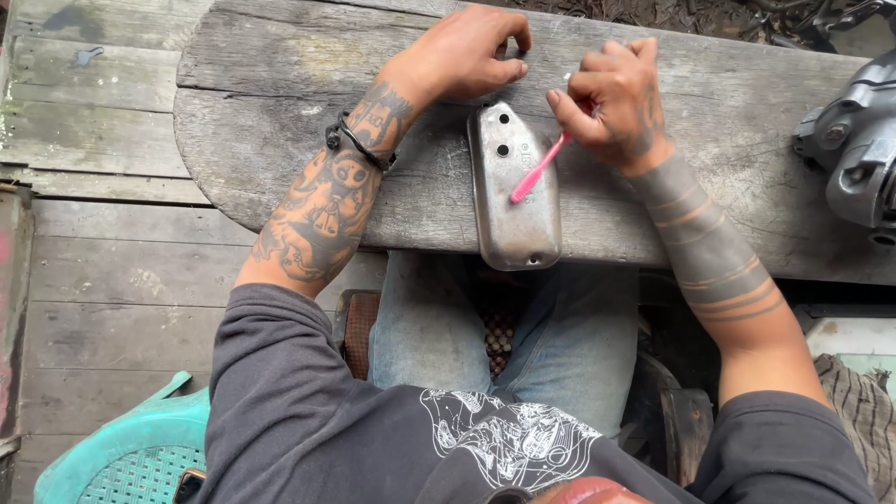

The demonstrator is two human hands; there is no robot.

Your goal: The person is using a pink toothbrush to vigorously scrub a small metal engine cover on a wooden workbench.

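Metal cover [513,187] on the wooden counter [280,140], pink toothbrush [539,168] over it.

Head view: the dull, dented cover lies lengthwise near the counter's front edge. The left hand [471,56] curls at its far end, fingertips pinched together on the wood. The right hand [616,98] is clamped on the toothbrush, whose handle slants down across the cover. A grey engine part [854,149] sits well apart at right.

Both forearms bare, tattooed, sleeves pushed to elbows. Left hand [467,54] – fingers curled, thumb & index tips pinched together, wrist bent inward, dark band round it. Right hand [616,98] – closed in a loose fist, knuckles up, thumb pressed vs. index finger. Hands near each other, not touching.
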